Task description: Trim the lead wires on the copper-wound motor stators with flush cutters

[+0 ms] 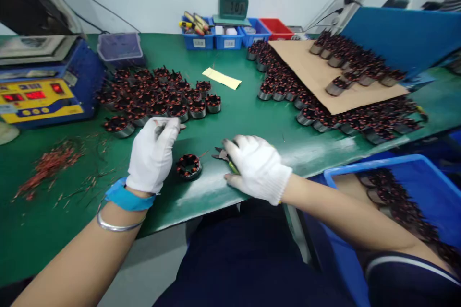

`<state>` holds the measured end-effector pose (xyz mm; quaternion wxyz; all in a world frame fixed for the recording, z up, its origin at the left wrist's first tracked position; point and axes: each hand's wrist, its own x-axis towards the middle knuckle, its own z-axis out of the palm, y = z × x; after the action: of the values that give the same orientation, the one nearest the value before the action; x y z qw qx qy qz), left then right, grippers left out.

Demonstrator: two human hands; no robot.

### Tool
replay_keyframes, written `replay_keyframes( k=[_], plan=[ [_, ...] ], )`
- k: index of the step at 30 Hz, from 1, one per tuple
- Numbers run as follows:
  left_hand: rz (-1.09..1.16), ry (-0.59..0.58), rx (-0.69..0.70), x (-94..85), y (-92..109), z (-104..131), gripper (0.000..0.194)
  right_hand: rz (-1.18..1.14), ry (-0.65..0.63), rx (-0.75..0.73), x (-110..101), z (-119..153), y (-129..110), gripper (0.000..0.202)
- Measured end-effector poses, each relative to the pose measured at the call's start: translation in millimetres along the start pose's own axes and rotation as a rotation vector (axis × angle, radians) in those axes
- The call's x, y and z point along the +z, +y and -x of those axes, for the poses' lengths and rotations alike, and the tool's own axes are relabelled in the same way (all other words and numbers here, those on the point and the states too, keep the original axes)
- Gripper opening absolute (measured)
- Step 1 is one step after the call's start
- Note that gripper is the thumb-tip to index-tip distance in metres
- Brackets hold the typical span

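Note:
A single round wound coil part (188, 167) rests on the green table between my hands, with a thin wire sticking out to its right. My gloved left hand (153, 151) is left of it, thumb and fingers pinched around a small metallic-looking tip that I cannot make out. Over on the right, my gloved right hand (255, 165) lies over green-handled cutting pliers (224, 154), their dark jaws pointing left. The fingers are curled about the handles, which are mostly hidden under the glove.
Coil parts (158, 93) crowd the table behind my left hand, more (281, 81) stand at the right around a cardboard sheet (302, 67). Red wire scraps (50, 165) lie left, near a blue machine (90, 74). A blue crate (418, 168) sits lower right.

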<state>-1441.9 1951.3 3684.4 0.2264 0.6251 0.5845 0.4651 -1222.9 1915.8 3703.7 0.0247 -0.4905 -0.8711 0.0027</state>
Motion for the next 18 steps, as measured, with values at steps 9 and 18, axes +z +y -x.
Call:
replay_keyframes(
  k=[9, 18],
  plan=[
    [-0.159, 0.126, -0.043, 2.5, -26.4, -17.0, 0.043, -0.039, 0.039, -0.325, 23.0, -46.9, -40.9, 0.034],
    [0.025, -0.043, -0.138, 14.7, -10.2, -0.3, 0.034, 0.279, 0.089, 0.513, -40.4, -41.8, 149.7, 0.043]
  ],
)
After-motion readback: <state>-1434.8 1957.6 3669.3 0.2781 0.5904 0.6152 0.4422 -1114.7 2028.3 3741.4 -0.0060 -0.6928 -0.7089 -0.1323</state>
